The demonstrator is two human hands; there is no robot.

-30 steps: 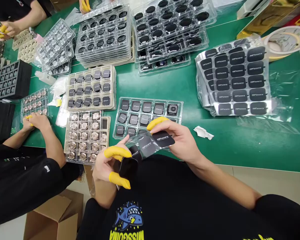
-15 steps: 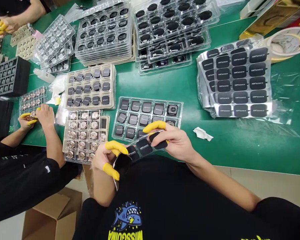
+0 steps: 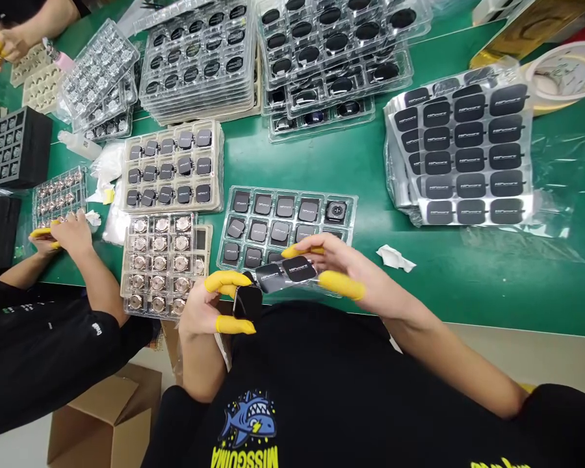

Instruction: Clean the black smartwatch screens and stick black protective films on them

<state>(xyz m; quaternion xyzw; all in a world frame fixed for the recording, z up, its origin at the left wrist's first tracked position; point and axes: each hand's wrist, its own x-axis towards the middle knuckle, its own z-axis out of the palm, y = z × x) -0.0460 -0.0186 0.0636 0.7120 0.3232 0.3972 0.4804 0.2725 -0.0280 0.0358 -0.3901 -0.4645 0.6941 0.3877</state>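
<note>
My left hand [image 3: 207, 305], with yellow finger cots, is closed on a smartwatch [image 3: 248, 303] with a dark, glossy screen. A clear strip of black printed labels [image 3: 299, 268] runs from beside its fingertips toward the right. Around that strip's far end is my right hand [image 3: 351, 270], its thumb and forefinger in yellow cots and spread apart. Whether its other fingers touch the film is hard to see. Just beyond both hands lies a clear tray [image 3: 287, 188] of black square watch pieces, partly covered by them.
Sheets of black labels [image 3: 470, 133] lie at the right by a tape roll [image 3: 565, 81]. Stacked trays of round dark parts [image 3: 199, 62] stand at the back. Left are a tray of rose-gold parts [image 3: 159, 262] and a co-worker's hands [image 3: 71, 234]. Crumpled white paper [image 3: 394, 257] lies right.
My right hand has opened its fingers and no longer visibly pinches the lifted black label. My left hand has turned the watch so its screen shows more fully. The label strip has shifted.
</note>
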